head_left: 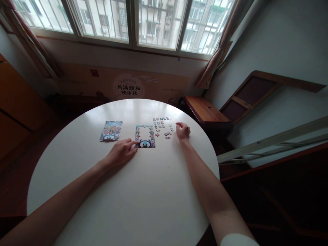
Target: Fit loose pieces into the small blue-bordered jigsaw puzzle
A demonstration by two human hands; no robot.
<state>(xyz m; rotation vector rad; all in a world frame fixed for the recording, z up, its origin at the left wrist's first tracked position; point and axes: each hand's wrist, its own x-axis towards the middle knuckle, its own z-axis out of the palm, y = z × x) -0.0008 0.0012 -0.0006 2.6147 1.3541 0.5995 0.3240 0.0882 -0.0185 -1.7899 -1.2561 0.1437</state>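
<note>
A small jigsaw puzzle (145,144) lies flat on the white round table, its border joined around a bare middle and a blue-and-white cartoon face along its lower edge. My left hand (124,150) rests at its lower left corner, index finger stretched out and touching it. Loose puzzle pieces (159,123) are spread just right of the frame of joined pieces. Beside them, at their right, is my right hand (183,131), its fingers curled in with the index finger poking out to the left. Whatever those curled fingers hold, if anything, is hidden.
A colourful printed packet (111,131) lies left of the puzzle. The round table (133,191) has a curved edge on both sides. Behind it on the right stands a wooden stool or bench (205,107). Barred windows (153,24) and curtains (215,61) are at the back.
</note>
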